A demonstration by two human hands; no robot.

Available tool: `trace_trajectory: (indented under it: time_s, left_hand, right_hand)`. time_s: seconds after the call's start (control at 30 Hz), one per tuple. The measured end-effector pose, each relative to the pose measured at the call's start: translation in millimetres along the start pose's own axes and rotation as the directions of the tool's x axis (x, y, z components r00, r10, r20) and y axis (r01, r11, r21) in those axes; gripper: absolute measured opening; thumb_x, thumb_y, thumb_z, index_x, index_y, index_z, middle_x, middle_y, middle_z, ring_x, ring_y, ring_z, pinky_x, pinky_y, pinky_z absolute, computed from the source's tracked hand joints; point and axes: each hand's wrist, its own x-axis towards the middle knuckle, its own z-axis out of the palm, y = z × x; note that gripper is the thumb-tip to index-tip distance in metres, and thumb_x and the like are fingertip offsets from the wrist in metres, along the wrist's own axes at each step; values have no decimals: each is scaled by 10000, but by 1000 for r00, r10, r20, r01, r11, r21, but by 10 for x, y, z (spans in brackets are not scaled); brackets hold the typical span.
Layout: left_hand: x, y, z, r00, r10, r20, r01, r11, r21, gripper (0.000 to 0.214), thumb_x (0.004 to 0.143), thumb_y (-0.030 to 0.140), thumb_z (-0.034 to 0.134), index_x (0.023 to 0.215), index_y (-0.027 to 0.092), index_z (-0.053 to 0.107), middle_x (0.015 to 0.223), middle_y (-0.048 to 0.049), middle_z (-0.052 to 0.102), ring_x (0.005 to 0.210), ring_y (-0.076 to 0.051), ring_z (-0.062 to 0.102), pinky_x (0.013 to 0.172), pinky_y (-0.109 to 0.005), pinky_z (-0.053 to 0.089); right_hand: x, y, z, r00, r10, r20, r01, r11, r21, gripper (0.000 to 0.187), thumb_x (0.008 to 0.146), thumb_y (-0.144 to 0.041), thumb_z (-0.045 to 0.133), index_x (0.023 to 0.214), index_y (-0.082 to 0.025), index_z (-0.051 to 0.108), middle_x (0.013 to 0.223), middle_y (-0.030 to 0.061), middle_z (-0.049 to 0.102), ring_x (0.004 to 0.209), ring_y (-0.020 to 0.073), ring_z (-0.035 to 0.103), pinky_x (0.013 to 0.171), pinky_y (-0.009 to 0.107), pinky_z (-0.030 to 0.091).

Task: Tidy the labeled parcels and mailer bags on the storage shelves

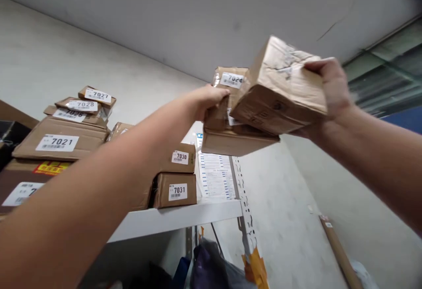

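Observation:
My left hand [207, 100] grips the left side of a small stack of taped cardboard parcels held in the air; the top one of that stack [227, 93] carries a white label starting 702, and a flatter box [235, 143] hangs below it. My right hand [331, 87] is closed round the right end of a crumpled brown parcel [281, 89], tilted and overlapping the stack's right side. Both arms are raised toward the top shelf.
A white metal shelf [184, 218] holds numbered cardboard boxes: 7021 [57, 141], 7028 [81, 105], 7027 [97, 95], 7030 [180, 157], 7031 [176, 191]. A printed sheet [214, 174] hangs on the wall. Below are dark bags [211, 267] and a cardboard tube [339, 254] leaning at right.

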Motion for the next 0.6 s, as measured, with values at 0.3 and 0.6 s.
trace_trajectory:
  time_s: [0.3,0.6]
  left_hand:
    - [449,-83,-599,982,90,-163,-39,956,292,309,874,192,582,1179,241,563,1030,-19,702,984,-202,662,917,-385,532]
    - [387,-684,-939,945,-125,-301,224,920,321,328,917,344,545,1231,247,544,1099,-78,700,977,-231,673,864,-392,556]
  right_hand:
    - [473,664,505,983,-55,175,6,964,267,564,938,-332,109,1115,-145,611,949,53,657,941,160,591,958,386,432]
    - [633,1610,876,949,25,314,-193,834,517,438,846,-483,283,1010,-191,565,816,53,620,953,241,610,924,476,489]
